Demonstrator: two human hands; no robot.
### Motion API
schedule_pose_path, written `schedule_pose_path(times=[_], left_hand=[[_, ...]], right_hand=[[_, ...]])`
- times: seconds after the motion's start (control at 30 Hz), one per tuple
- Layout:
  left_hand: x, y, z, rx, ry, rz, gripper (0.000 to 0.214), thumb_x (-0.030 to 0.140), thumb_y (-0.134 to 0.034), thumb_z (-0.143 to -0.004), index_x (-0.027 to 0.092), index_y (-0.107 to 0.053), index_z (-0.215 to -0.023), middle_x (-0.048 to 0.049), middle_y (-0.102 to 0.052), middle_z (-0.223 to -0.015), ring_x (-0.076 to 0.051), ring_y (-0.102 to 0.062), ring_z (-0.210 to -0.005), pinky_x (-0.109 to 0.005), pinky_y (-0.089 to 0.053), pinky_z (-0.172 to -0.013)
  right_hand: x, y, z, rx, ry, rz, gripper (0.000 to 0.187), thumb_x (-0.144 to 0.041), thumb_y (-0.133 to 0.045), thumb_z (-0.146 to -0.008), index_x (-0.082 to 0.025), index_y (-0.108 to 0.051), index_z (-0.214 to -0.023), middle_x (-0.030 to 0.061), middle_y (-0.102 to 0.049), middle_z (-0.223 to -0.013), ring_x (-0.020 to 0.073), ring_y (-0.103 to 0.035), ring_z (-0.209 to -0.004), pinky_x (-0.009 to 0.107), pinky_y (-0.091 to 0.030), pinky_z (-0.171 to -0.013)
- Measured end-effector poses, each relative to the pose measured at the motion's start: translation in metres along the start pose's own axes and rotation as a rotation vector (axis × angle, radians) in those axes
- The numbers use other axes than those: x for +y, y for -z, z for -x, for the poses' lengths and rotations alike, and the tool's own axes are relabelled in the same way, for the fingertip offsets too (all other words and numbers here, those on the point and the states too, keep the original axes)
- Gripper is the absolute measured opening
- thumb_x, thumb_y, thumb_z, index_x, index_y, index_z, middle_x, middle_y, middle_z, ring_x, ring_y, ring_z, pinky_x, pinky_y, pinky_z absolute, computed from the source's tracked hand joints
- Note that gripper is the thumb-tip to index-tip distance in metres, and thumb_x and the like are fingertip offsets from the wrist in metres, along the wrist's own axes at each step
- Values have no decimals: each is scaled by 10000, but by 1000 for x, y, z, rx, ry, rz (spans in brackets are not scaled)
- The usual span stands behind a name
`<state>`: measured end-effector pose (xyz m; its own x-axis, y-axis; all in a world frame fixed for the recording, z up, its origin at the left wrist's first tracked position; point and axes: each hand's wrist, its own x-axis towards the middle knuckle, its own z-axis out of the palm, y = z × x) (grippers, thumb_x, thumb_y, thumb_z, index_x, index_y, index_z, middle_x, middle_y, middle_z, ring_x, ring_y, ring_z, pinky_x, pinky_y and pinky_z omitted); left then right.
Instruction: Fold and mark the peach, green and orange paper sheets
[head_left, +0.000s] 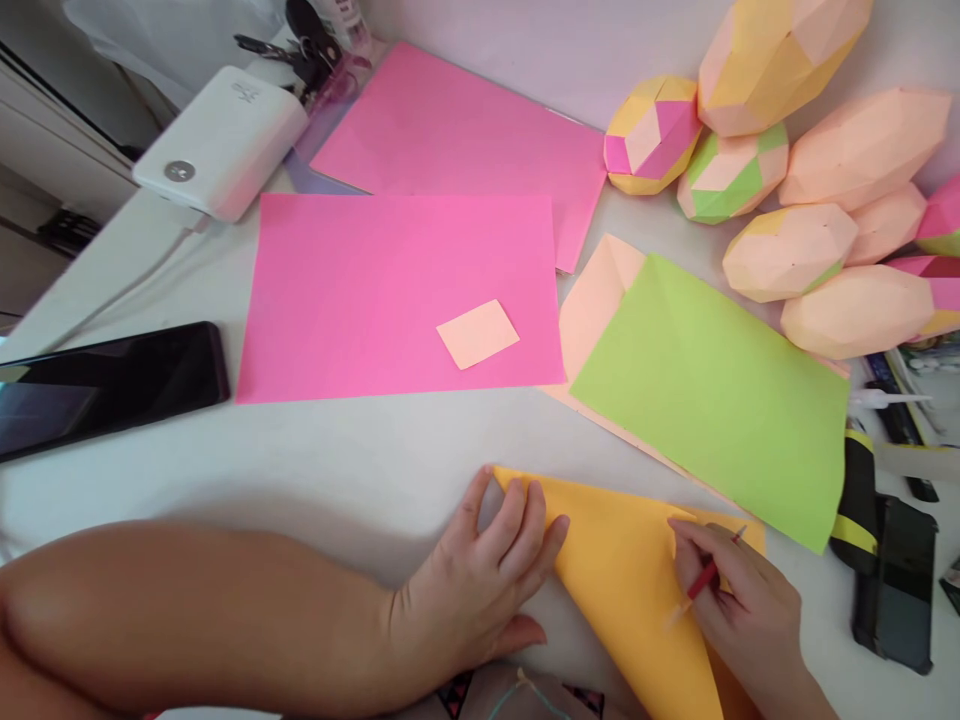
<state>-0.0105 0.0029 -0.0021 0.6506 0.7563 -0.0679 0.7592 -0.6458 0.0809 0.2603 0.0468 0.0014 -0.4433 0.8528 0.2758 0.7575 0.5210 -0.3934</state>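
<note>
A yellow-orange sheet of paper (615, 570) lies folded over at the front of the table. My left hand (499, 560) rests on its upper left corner, fingers spread and thumb apart, pressing it down. My right hand (739, 590) is closed at the fold on the other side, thumb and fingertips at the paper's edge. Between its fingers sits a thin red pen-like tool (703, 580), slanted; its exact kind cannot be made out. Part of the sheet is hidden beneath my right hand.
Pink sheets (390, 290) lie behind, one bearing a small peach paper piece (478, 334). A green sheet (712, 400) overlaps peach paper. Faceted paper shapes (787, 250) crowd the back right. A phone (112, 385) and a white power bank (221, 140) are at left.
</note>
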Motion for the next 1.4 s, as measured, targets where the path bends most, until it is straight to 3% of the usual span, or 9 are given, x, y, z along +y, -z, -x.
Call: schedule_pose_path(times=[0.23,0.53,0.83,0.97,1.23,1.4], left_hand=[[2,-6,2,42,13,-16,840,758,-386,-807,143,-408,-1379,-217,-475,-1346,-363,-387,-1235,-639,-242,-1021],[6,-13,5,103,43,42,892,753,-578,-696,134,-501,-1334,-219,-520,-1303,-395,-429,-1202,-651,-212,-1071],[9,-18,9,115,70,101,872,699,-627,-694,117,-502,-1333,-233,-512,-1306,-406,-455,-1197,-655,-227,-1091],[9,-18,10,113,105,119,900,714,-590,-714,113,-448,-1368,-233,-494,-1316,-417,-423,-1248,-629,-258,-1096],[8,-17,13,126,125,133,842,689,-487,-805,89,-410,-1390,-235,-524,-1283,-390,-432,-1257,-608,-303,-1089],[8,-18,12,139,122,143,873,685,-486,-810,80,-345,-1423,-243,-512,-1283,-400,-448,-1242,-619,-301,-1083]], right_hand=[[-1,0,5,-1,12,79,243,-70,-569,-859,-204,-625,-1054,-54,-584,-592,76,-490,-465,214,-421,-490],[-8,2,8,-12,-17,115,232,-59,-521,-876,-155,-617,-1063,-34,-548,-585,84,-487,-497,202,-405,-480],[-14,1,13,-28,-100,86,266,-26,-504,-865,-140,-628,-1070,-37,-537,-543,100,-462,-492,216,-420,-494],[-14,0,14,-13,-100,138,218,-81,-514,-891,-119,-643,-1062,-13,-531,-564,108,-464,-502,228,-413,-479],[-15,0,19,-43,-77,152,377,-2,-494,-848,-127,-579,-1194,-16,-582,-582,119,-487,-528,234,-427,-502],[-16,-2,18,-27,-83,216,244,-47,-522,-875,-90,-629,-1090,4,-554,-571,120,-468,-520,247,-404,-496]])
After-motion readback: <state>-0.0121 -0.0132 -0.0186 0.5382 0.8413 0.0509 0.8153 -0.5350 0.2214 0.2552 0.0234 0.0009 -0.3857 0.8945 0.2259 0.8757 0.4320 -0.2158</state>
